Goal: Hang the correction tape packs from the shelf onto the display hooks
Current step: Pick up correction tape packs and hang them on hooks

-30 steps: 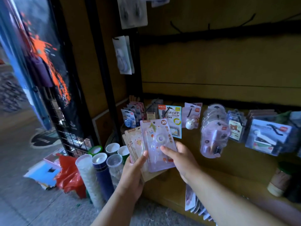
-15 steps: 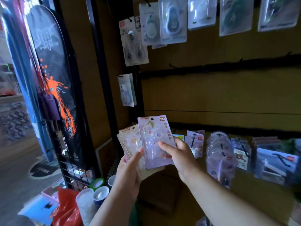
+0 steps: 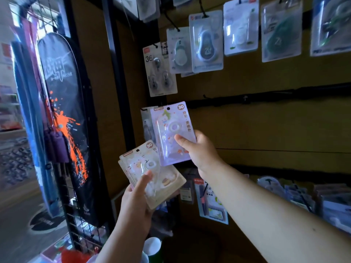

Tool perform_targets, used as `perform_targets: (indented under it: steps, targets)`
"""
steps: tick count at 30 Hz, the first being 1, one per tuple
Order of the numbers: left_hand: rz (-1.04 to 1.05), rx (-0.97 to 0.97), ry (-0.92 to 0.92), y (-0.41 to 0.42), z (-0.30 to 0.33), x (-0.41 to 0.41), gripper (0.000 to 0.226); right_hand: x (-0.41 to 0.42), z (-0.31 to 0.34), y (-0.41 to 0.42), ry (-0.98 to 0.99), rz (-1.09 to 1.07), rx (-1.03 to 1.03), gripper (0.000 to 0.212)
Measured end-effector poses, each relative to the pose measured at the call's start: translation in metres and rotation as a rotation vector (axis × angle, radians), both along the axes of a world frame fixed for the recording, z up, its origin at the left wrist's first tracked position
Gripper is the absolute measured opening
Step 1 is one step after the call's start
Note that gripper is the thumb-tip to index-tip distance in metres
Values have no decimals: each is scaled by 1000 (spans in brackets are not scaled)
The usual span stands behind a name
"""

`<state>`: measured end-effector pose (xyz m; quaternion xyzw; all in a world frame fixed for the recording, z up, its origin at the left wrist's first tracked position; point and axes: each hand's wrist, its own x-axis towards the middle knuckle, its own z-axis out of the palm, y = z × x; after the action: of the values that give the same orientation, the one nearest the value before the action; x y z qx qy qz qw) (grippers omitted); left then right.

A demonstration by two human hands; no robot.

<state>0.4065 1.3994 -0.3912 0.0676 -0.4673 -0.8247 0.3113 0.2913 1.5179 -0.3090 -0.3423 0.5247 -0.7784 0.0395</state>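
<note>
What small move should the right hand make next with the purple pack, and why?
Probably lift the purple pack toward the bare hooks on the black rail and line up its hole. The right hand holds it just below the rail; the left hand holds the other packs.

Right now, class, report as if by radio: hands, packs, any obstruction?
Right hand pinches purple pack, raised toward hook rail. Left hand holds remaining stack. Pack not yet hung. A hanging pack sits just behind it.
</note>
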Motion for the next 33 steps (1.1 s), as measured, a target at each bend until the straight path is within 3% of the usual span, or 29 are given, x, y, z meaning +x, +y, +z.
perform_targets:
  steps: [16,25,33]
  targets:
    - [-56,15,-12,-8,-23,-7,50,-36,9,-40,75,-294,156,24]
    - [-110,4,-5,-9,-27,-7,47,-68,26,-56,-102,-424,390,60]
    - [-110,20,-40,-7,-23,-15,51,-60,-12,-26,-223,-403,408,45]
